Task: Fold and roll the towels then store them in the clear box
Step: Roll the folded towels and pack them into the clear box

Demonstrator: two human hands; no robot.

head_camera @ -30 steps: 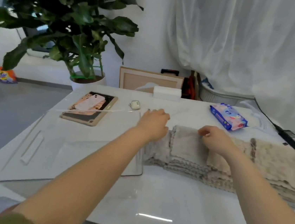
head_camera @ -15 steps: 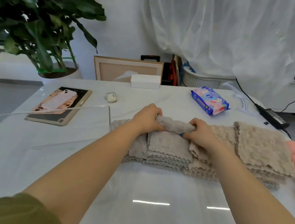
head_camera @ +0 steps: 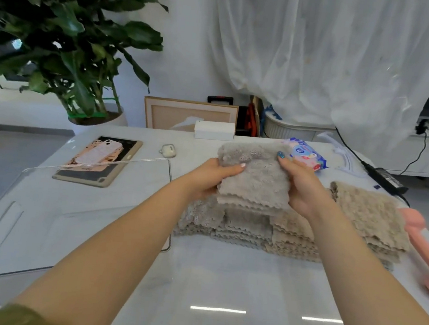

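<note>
The towel I have in hand is grey and fluffy, lifted clear above the stack of towels that sits toward the table's right half. My left hand pinches its left edge, thumb on top and fingers underneath; my right hand pinches the right edge the same way, so the cloth hangs spread between both grips with its scalloped hem toward me. I hold it by the two sides, I'd judge, so it opens out flat and I can find the edges before folding. The far edge is bunched and curled over, so it is not yet a clean fold.

The clear box stands just left of the stack, at the table's left side, open and with nothing visible inside, close enough that a finished roll needs only a short carry. The white table has a bare stretch along its near edge, which looks like the working space for folding. Behind, toward the far edge, lie a tablet with a phone, a small earbud case and a pack of wipes; a pink object lies at the right edge.
</note>
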